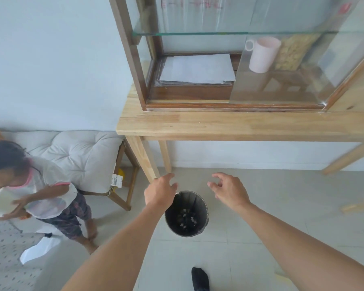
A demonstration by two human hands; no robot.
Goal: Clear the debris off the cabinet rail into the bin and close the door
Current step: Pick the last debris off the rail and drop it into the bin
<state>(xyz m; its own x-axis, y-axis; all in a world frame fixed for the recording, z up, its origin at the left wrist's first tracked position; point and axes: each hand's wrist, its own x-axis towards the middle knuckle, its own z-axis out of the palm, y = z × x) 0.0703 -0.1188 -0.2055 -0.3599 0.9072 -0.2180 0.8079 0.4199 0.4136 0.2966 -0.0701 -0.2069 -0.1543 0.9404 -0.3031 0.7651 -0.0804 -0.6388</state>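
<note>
I see the cabinet rail (235, 107) running along the bottom front of the wooden cabinet (135, 59), which stands on a pale wooden table (198, 124). The glass sliding door (282, 66) sits over the right part, leaving the left part open onto a stack of white papers (198, 69). Behind the glass I make out a pink mug (263, 54). Below the table, on the tiled floor, stands a dark round bin (186, 213) with small bits of debris (186, 218) at its bottom. My left hand (161, 191) hangs over the bin's left rim, fingers loosely curled, holding nothing. My right hand (229, 191) hovers just right of the bin, fingers spread and empty. At far left a second person (40, 196) stands beside a cushioned chair (82, 158).
</note>
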